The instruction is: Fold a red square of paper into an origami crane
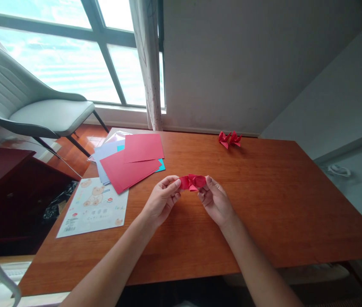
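Observation:
A small folded piece of red paper (193, 182) is stretched between my hands above the middle of the wooden table. My left hand (164, 197) pinches its left end between thumb and fingers. At the other end, the thumb and fingers of my right hand (216, 199) are closed on it. The paper has flat ends and a raised, creased middle with small points. Near the table's far edge lie red folded paper figures (230, 139), close together.
Red paper sheets (144, 148) overlap paler and blue ones on the table's left side. A bear-printed cover sheet (93, 209) lies nearer me. A grey chair (50, 113) stands by the window, and a curtain (147, 59) hangs behind the wooden table (280, 213).

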